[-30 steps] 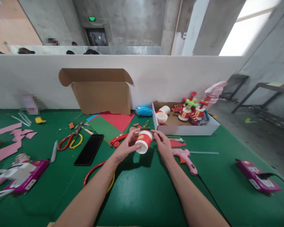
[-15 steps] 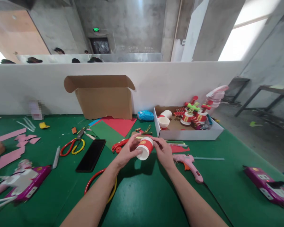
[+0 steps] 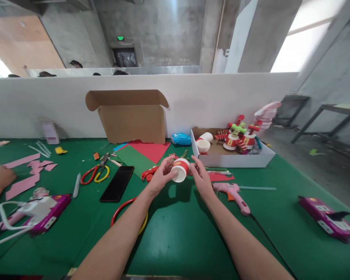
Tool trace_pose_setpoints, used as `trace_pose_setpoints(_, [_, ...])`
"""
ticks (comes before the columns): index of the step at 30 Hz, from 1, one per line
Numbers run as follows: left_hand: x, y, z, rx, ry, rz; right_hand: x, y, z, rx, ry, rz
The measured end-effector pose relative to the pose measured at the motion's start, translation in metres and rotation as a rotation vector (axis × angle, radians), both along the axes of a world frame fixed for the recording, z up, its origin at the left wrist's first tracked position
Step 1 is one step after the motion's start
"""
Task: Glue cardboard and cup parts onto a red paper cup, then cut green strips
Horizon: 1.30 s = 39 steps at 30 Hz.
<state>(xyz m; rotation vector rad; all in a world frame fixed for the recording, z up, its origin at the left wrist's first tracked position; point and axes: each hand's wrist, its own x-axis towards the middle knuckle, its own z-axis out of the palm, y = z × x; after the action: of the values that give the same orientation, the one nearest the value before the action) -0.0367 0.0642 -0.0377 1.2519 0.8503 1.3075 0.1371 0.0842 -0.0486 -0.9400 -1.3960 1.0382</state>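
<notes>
My left hand [image 3: 162, 175] is closed on a small white paper cup [image 3: 184, 165] with a red band, thumb on its base. The cup is tilted on its side above the table, its white base facing me. Just right of the cup, my right hand [image 3: 201, 178] has bent fingers slightly apart, with nothing visible held in them. Behind the cup lie striped paper springs [image 3: 184, 153]. Red paper pieces [image 3: 148, 173] sit left of it. A pink glue gun [image 3: 235, 196] rests on the table beside my right forearm.
A white box [image 3: 236, 161] holds cups and finished paper figures. Scissors [image 3: 97, 171], a black phone [image 3: 117, 184], coloured paper [image 3: 154, 150] and purple power strips [image 3: 323, 217] lie around the green table. Another person's hand [image 3: 2, 178] is at the left edge. Large red-and-yellow scissor handles [image 3: 122, 208] lie beneath my left forearm.
My right hand's fingers have come away from the cup's edge and spread slightly. The cup stays in my left hand. The other person's hand reaches further in from the left.
</notes>
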Motion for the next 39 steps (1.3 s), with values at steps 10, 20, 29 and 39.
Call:
trace_pose_setpoints(10, [0.001,0.002,0.0,0.002,0.019,0.063,-0.006,-0.01,0.005,0.003,-0.102,0.152])
trace_pose_setpoints(20, [-0.001,-0.002,0.001,0.055,0.053,-0.007,-0.001,-0.01,0.013,0.028,-0.145,0.177])
trace_pose_setpoints(29, [-0.003,0.001,0.001,0.008,0.143,0.009,-0.002,-0.004,0.007,-0.089,-0.02,0.211])
trace_pose_setpoints(39, [0.002,-0.004,0.003,-0.06,0.11,-0.101,0.01,0.004,0.003,-0.203,-0.159,0.275])
